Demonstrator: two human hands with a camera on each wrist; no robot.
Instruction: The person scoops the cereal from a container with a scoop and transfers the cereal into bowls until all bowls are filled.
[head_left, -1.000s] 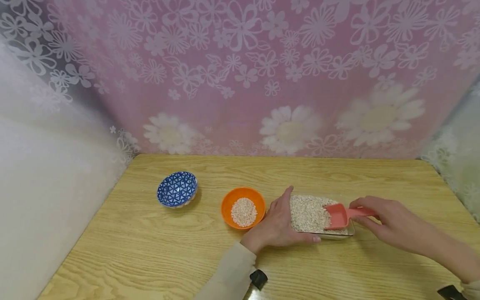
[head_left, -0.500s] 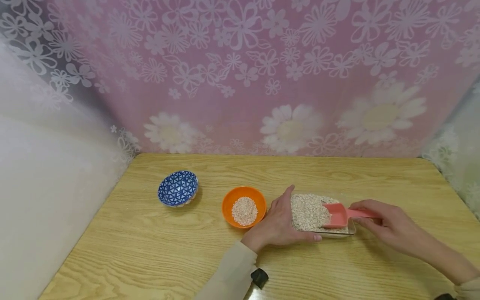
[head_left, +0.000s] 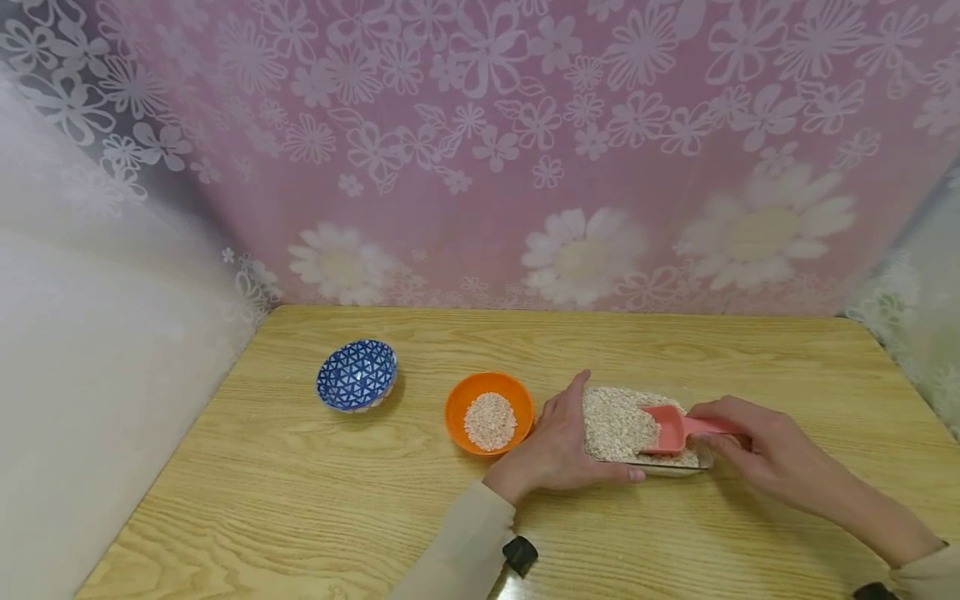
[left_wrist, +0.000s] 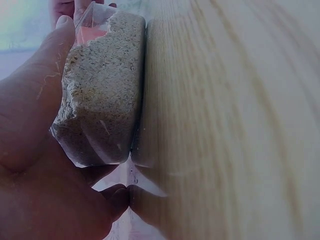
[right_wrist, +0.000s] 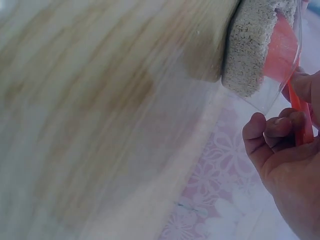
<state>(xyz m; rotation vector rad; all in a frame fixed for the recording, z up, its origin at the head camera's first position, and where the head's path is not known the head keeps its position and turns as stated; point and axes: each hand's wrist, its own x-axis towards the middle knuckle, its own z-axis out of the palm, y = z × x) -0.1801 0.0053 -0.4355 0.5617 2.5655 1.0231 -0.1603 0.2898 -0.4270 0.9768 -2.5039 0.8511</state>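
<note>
A flowered pink backdrop (head_left: pixel 465 225) borders the wood-grain table (head_left: pixel 300 492) beneath the container (head_left: pixel 671 470).

Clear gloss meets rough, dry flakes (head_left: pixel 618 423)!
On the right, the see-through container (right_wrist: pixel 270 95), plastic by its look, flashes smooth, shiny walls, while those flakes sit matt and coarse against the slick coral-pink plastic scoop (head_left: pixel 667 429). Centre now, the orange bowl (head_left: pixel 456 408), smooth, plastic-looking, soft sheen, with paler grain (head_left: pixel 491 422) inside, dry and rough. Over left, the blue-patterned bowl (head_left: pixel 356 375) catches a highlight like glazed ceramic! Beneath, the tabletop (head_left: pixel 300 500), wood-grained, smooth, glossy enough to throw back reflections. Far side, the backdrop (head_left: pixel 450 208) reads as matt printed cloth; near, the beige sleeve (head_left: pixel 465 533), matt fabric.
</note>
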